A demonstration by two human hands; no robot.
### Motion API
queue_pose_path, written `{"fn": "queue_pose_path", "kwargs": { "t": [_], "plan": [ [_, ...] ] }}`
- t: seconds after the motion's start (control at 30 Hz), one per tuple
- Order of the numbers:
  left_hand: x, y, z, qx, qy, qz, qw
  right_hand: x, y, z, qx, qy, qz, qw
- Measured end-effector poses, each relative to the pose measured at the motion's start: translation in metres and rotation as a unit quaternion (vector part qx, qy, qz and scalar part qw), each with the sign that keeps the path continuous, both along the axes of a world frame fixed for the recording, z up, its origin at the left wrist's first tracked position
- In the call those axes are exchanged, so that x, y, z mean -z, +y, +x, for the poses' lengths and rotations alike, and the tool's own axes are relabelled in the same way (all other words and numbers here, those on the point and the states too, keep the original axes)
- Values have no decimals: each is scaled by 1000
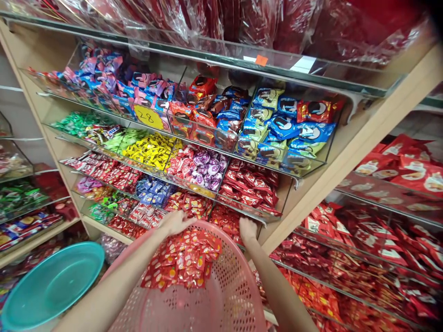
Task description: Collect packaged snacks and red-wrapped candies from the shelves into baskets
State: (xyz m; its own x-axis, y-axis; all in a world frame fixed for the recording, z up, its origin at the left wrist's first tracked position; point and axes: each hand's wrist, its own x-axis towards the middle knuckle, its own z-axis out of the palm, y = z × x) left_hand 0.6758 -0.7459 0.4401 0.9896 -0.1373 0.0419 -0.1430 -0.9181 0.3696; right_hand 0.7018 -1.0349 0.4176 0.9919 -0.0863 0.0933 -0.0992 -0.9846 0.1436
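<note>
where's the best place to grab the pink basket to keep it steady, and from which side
Probably the far rim of the pink basket, taken from above at the shelf side, near the right hand. The rim is a firm rounded edge; the mesh wall flexes, and the red candy packets weigh down the left.

Tiered wooden shelving (349, 152), glass-fronted bins (304, 168)

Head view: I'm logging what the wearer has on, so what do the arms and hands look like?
Both forearms are bare, with no sleeves in view. The left hand and right hand wear no gloves; no watch, bracelet or ring shows on the visible parts.
</note>
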Motion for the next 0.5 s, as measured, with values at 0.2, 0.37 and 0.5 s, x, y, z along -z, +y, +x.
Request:
{"fn": "queue_pose_path", "kwargs": {
  "t": [0.2,0.37,0.5],
  "plan": [
    [-1,-2,1,14,-5,-7,1000,-12,3,-18,-12,-49,2,999],
    [-4,-7,2,27,-12,-19,999,-35,14,-42,-46,-87,40,994],
    [-4,-9,2,29,-19,-26,999,-54,30,-72,-122,-162,138,970]
  ]
}}
